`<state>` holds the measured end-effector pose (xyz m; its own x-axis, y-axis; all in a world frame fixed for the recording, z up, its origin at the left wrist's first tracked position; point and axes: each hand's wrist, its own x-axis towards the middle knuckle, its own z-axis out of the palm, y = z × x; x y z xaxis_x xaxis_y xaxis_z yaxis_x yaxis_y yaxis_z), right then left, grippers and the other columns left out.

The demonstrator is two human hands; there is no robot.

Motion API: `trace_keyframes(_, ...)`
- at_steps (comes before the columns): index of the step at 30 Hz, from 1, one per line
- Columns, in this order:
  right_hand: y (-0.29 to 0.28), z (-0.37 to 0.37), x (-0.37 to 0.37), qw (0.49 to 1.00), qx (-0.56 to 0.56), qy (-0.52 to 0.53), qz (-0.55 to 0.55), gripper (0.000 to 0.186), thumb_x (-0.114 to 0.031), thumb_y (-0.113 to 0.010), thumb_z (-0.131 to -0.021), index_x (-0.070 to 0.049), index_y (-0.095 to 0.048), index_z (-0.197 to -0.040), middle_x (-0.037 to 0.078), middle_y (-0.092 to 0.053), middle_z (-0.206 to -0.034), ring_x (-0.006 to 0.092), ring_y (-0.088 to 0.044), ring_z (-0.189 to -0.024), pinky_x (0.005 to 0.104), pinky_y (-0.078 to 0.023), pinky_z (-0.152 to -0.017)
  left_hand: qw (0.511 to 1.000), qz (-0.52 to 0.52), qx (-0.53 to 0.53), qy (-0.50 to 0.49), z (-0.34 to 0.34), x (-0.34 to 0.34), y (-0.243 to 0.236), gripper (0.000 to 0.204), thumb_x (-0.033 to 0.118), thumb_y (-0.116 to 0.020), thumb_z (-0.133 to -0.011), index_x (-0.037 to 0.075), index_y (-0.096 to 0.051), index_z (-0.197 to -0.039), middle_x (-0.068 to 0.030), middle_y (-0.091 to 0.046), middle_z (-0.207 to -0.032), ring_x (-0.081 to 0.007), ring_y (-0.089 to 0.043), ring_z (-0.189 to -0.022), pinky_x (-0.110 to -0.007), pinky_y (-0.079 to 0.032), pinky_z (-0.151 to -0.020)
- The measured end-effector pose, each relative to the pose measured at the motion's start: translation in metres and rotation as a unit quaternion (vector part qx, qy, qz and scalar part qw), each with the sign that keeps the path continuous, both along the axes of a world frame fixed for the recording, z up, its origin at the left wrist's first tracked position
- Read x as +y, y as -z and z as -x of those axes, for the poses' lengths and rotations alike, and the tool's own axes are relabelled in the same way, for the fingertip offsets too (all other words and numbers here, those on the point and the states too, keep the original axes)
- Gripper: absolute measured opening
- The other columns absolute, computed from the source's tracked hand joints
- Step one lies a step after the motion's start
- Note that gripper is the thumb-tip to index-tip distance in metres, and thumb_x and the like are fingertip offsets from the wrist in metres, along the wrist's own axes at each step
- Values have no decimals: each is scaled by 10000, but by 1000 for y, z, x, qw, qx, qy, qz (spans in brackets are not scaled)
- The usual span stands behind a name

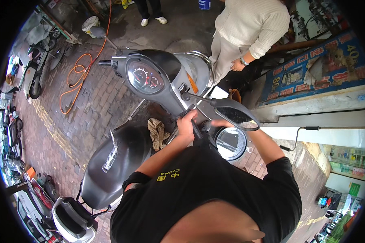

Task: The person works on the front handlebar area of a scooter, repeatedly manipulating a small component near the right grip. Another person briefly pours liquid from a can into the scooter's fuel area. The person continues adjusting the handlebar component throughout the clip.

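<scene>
A grey motor scooter (178, 97) stands in front of me, with its round-cornered gauge panel (145, 77) facing up. My left hand (186, 124) is closed around the black handlebar grip (197, 131) on the scooter's near side. To the right of it, my right hand (222, 123) reaches in beneath the rear-view mirror (236, 115). The mirror covers part of that hand and its fingers look smeared, so whether they hold anything is unclear. A crumpled brown-patterned rag (158, 133) lies beside the black seat (117, 166).
Below my right forearm stands a dark round bucket (242, 155) with a bright, reflecting surface inside. A person in a cream sweater (247, 28) stands beyond the scooter. An orange hose (82, 77) coils over the brick paving at left. A blue sign board (312, 73) leans at right.
</scene>
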<state>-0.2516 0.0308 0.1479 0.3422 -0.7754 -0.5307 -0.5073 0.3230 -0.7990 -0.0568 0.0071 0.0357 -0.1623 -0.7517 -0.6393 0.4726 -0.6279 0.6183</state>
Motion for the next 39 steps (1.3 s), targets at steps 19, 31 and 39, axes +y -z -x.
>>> trace_keyframes(19,44,17,2,957,251,-138,47,620,-124,-659,-692,45,-540,-1277,262,-639,-1163,409,-611,-1114,432,-491,-954,998,-32,36,37,-1,-3,7,256,246,-730,-847,61,-709,-1023,-65,-723,-976,-186,-651,-925,-334,-452,-857)
trace_keyframes(31,102,65,63,972,-6,165,170,567,-91,-721,-682,-59,-653,-1244,138,-707,-1156,274,-661,-1070,392,-524,-933,929,-68,325,165,-21,-9,6,489,275,-632,-931,-75,-558,-1263,-215,-612,-1292,-371,-552,-1265,-481,-393,-1146)
trace_keyframes(39,134,82,104,940,-167,285,87,514,-62,-734,-742,-43,-652,-1249,126,-713,-1160,245,-667,-1079,386,-534,-946,971,-120,163,126,-18,-9,3,204,213,-752,-829,73,-635,-920,-91,-610,-830,-264,-623,-773,-461,-561,-817)
